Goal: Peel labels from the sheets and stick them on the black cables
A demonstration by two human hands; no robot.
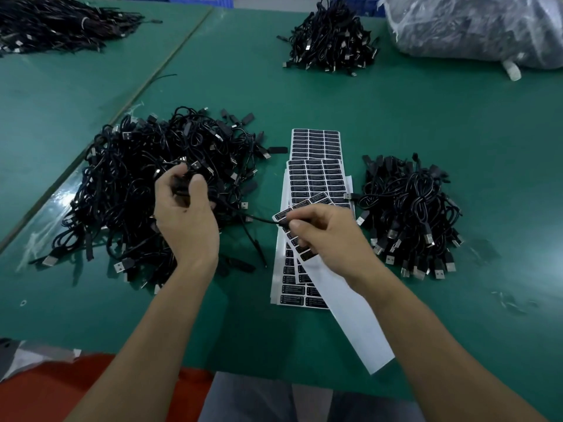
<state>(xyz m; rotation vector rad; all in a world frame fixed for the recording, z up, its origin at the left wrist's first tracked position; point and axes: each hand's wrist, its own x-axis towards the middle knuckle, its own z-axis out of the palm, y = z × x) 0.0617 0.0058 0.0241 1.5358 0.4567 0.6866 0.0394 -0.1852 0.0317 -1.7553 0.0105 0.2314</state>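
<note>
- The left hand (185,220) grips a coiled black cable (182,186).
- The right hand (323,236) pinches a label (281,214), seemingly against the cable's taut end.
- The label should wrap squarely, edges meeting.

Factory workbench: green mat (396,95), bulk heaps of black cables (146,178), label sheets (315,144).

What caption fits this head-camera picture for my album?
Left hand holds a black cable while right hand pinches a label onto it above the label sheets.

head cam | looks fwd+down | close over table (396,95)
</note>
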